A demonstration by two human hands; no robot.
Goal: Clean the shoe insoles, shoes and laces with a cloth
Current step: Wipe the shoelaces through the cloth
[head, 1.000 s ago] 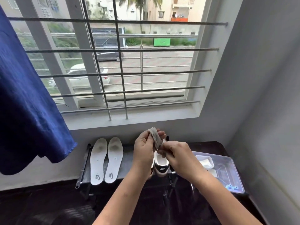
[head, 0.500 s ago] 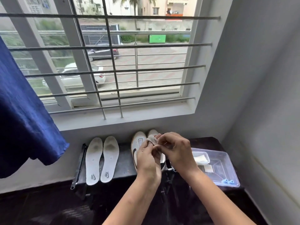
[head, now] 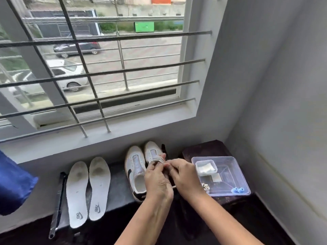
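**Both hands on the cloth, over the shoes**

A pair of white shoes (head: 134, 167) with black side marks stands on the dark table (head: 118, 184), toes toward the wall under the window. Everything below is placed from them.

Directly over the shoes, the left hand (head: 158, 181) and right hand (head: 185, 175) meet fingertip to fingertip. Both have their fingers curled in and pinch a greyish strip of cloth (head: 156, 159) between them. The cloth sits above the shoe on the right of the pair, which the hands largely cover. The other shoe shows almost whole, with its opening facing up.

Left of the shoes, two white insoles (head: 88, 190) lie flat side by side (logo ends nearest the person), close to each other and apart from the shoes. Further left again lies a black strap (head: 58, 200), running along the outer insole. Beyond it, a fold of blue fabric (head: 14, 184) hangs at the frame edge.

Right of the shoes sits a clear plastic box (head: 230, 172). Inside it are a small white tub (head: 206, 167) in the far corner nearest the shoes and two small blue pieces (head: 238, 190) in the near corner away from them. A pale bundle (head: 205, 186) at the box's near edge may be a lace; the view is too small to be sure.

Behind the shoes rises the sill, with the barred window (head: 106, 71) above.
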